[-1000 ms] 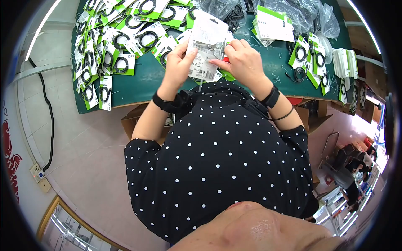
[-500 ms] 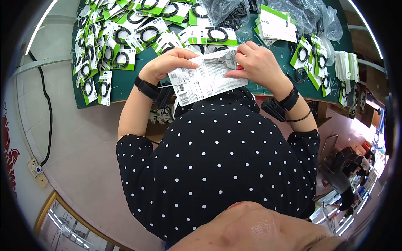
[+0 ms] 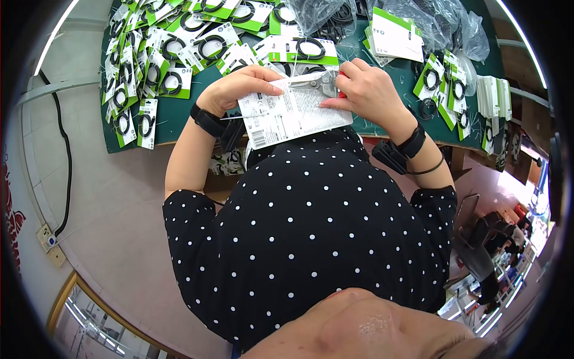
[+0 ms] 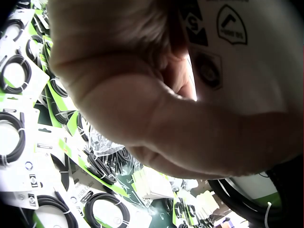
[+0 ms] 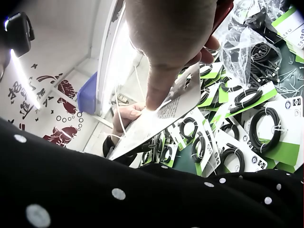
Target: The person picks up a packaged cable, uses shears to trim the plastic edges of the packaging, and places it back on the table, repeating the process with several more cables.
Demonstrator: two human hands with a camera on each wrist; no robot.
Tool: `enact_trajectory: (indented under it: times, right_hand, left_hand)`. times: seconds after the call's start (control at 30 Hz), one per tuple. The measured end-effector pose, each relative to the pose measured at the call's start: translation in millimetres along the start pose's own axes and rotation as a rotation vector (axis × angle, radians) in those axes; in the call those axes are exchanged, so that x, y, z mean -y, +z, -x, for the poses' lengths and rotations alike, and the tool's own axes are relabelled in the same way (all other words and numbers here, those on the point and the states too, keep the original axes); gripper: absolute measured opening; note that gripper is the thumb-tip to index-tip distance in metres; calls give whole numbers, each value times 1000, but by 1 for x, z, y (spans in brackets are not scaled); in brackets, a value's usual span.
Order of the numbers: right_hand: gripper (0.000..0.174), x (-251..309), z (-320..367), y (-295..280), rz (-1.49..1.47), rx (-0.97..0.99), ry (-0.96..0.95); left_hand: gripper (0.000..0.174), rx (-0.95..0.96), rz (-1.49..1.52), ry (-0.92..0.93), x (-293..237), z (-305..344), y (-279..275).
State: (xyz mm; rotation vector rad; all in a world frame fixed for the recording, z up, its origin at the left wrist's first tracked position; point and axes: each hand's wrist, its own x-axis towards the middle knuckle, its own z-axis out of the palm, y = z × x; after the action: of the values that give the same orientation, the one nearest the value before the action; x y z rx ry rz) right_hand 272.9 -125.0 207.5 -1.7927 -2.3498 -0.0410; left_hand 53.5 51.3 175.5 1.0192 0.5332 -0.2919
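Note:
In the head view a white printed card (image 3: 293, 116) is held tilted above the lap at the table's front edge. The left hand (image 3: 239, 88) pinches its upper left side, thumb on the printed face. The right hand (image 3: 368, 93) grips red-handled pliers (image 3: 323, 84), whose metal head lies over the card's upper edge; the thumb touches the card. A thin white tie sticks out near the left wrist. In the left wrist view the left hand (image 4: 156, 109) curls round the card (image 4: 251, 66). In the right wrist view the right hand (image 5: 171, 42) presses its thumb on the card (image 5: 152, 123).
Many carded black cables (image 3: 212, 48) cover the left and middle of the green table (image 3: 203, 90). Clear plastic bags (image 3: 442, 30), a stack of white cards (image 3: 394, 36), more carded cables and a bundle of cards (image 3: 493, 96) lie at the right.
Since a second ago the card has turned from upright to a slant and come lower, the left hand moving left and the right hand slightly right. Over the last half second little has moved.

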Motion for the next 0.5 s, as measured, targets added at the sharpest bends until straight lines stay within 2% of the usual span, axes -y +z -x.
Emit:
enact_trajectory:
  times: [0.3,0.33,0.4,0.47,0.5]
  right_hand:
    - [45,-5,9,15,-7,31,53]
    - [45,-7,10,15,-36,-8,153]
    - [45,-12,10,15,-91,-90,349]
    - [45,-16,11,19,-99,-112,381]
    - [45,-18,11,22,-110,-128,408]
  left_hand:
    - [27,-56,84,-4,-1,-7,3]
    - [27,-55,82,-4,1,-9,3]
    - [27,-118,268,102,11,-13,0]
    - [27,-145,352,153,17,-16,1]
    - [28,-227,430,248,19,-18,5]
